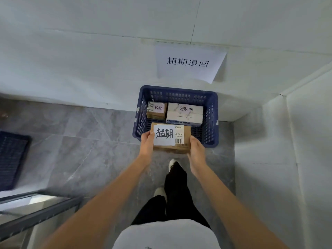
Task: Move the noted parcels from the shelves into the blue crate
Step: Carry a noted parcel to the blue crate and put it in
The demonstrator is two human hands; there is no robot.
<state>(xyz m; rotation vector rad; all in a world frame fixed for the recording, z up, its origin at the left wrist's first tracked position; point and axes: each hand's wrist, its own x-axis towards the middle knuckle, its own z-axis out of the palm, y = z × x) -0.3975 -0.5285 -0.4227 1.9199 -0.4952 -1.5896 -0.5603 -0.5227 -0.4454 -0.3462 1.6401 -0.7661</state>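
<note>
Both hands hold one cardboard parcel (181, 141) between them, over the near rim of the blue crate (210, 123). The left hand (147, 145) grips the parcel's left edge, thumb on the top face and fingers underneath. The right hand (197, 153) grips the right near corner, fingers curled under the side. The parcel lies flat, top face up, carrying a white note (164, 135) with large handwritten black characters and, just right of it, a printed barcode label (179, 137).

The crate stands on the grey tiled floor (86, 144) just beyond the hands, against the white wall. Inside it, beyond the held parcel, lie two more: a small brown parcel (156, 110) at the far left and a wider white parcel (185, 114) at the far right, both bearing handwritten notes. The two sit just beside each other.

On the wall above the crate hangs a white paper sign (190, 63) with four printed characters. Well to the left of the hands lies a second dark blue crate (12, 159), partly out of view. Below the left forearm runs a grey metal shelf frame (36, 214). The person's dark trousers and white shoes show beneath the hands.
</note>
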